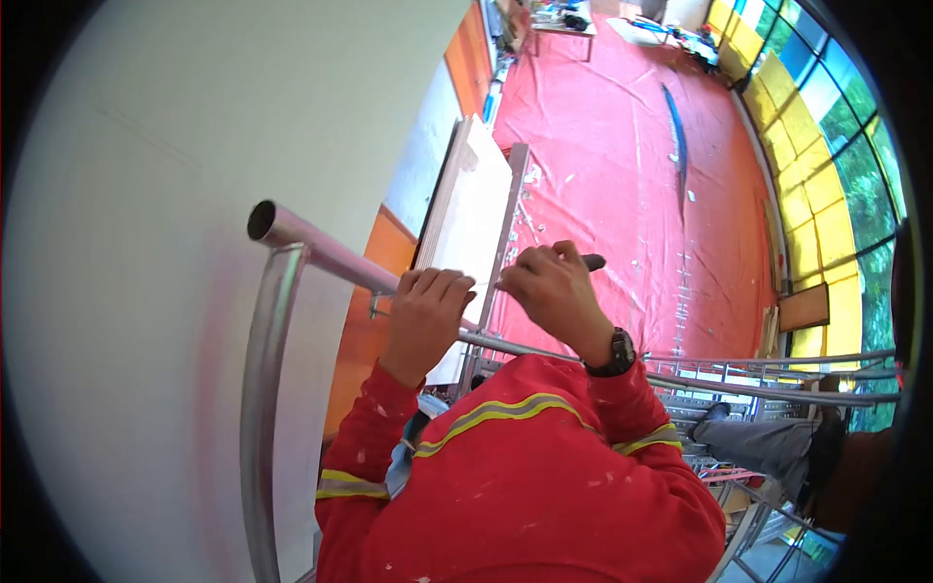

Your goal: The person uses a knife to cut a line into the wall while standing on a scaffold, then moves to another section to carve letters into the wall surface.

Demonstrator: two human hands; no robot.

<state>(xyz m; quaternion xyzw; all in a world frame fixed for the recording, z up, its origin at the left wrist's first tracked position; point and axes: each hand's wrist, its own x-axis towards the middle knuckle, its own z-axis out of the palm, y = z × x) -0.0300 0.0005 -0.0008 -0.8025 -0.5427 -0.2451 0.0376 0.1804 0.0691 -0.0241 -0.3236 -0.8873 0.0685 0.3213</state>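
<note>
My left hand is closed, its fingers curled together in front of a metal scaffold tube. Whether it grips the tube or pinches something small cannot be made out. Close by on the right, my right hand wears a black watch at the wrist. Its fingers wrap round a slim object whose dark rounded end sticks out beyond the knuckles; the rest is hidden in the fist. A small gap separates the fingertips of both hands.
A bent upright tube joins the scaffold tube beside a pale wall. Thin rails run to the right, where another person's grey trouser leg shows. Far below, red sheeting covers the floor, near a table and yellow-covered windows.
</note>
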